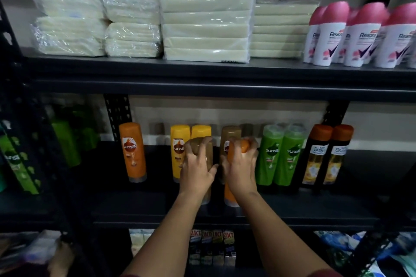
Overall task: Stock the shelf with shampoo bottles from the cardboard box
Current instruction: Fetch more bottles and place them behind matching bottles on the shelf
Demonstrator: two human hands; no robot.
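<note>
My left hand grips a brown shampoo bottle upright over the middle shelf. Beside it, my right hand grips an orange shampoo bottle, its base near the shelf's front. Behind them stand two yellow bottles and another brown bottle. A lone orange bottle stands to the left. No cardboard box is in view.
Two green bottles and two dark bottles with orange caps stand to the right. More green bottles sit in the left bay. The top shelf holds wrapped pale packs and pink-capped deodorants. Small boxes fill the shelf below.
</note>
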